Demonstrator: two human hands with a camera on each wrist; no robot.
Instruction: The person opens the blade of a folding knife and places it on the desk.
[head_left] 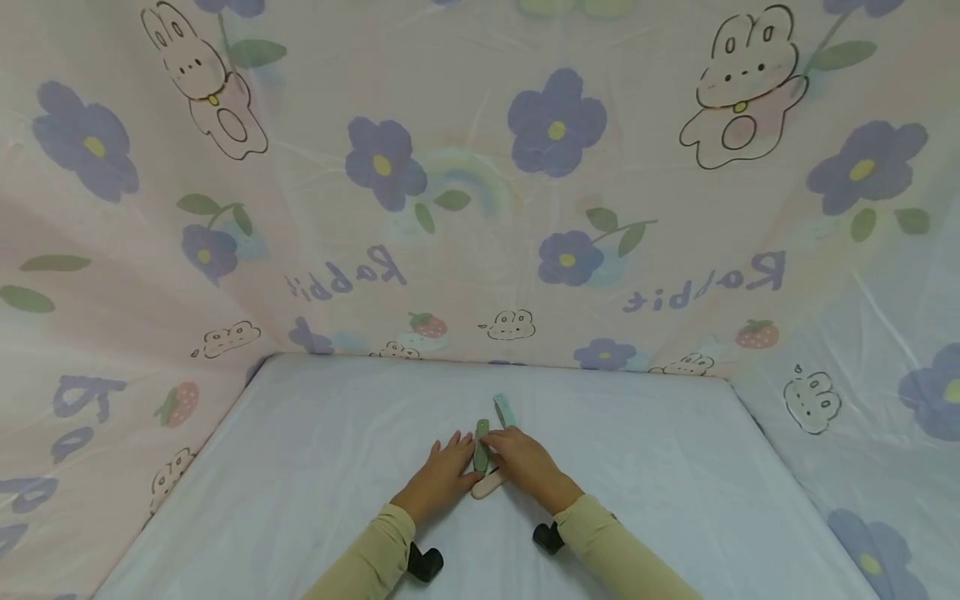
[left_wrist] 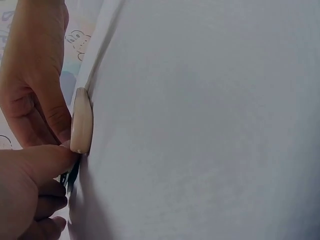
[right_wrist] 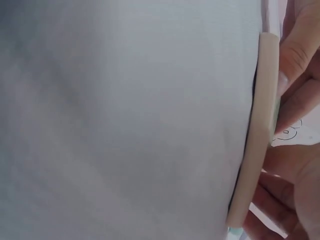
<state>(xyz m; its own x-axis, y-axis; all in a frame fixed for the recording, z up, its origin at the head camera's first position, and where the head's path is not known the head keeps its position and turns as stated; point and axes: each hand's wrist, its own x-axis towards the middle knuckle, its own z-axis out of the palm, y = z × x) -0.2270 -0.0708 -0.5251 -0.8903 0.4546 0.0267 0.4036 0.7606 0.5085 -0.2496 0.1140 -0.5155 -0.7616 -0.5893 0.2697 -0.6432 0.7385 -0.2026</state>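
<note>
Between the two hands is a slim green piece [head_left: 482, 447] with a small hole at its upper end. My left hand [head_left: 442, 473] holds its left side, the thumb at its lower end. From the right, my right hand [head_left: 528, 467] grips the green piece with its fingertips near the upper part; its thumb is hidden in the head view. A beige rounded bar [head_left: 487, 485] lies on the white surface under my right hand, partly covered. Beyond that hand, a pale blue slim piece [head_left: 504, 408] with a holed end lies at a slant. The exact kind of these pieces is unclear.
A white cloth-covered surface [head_left: 337, 417] spreads under the hands. Fabric walls [head_left: 465, 250] printed with rabbits and purple flowers enclose it at the back and both sides. Black wrist mounts [head_left: 425, 564] hang at the sleeves.
</note>
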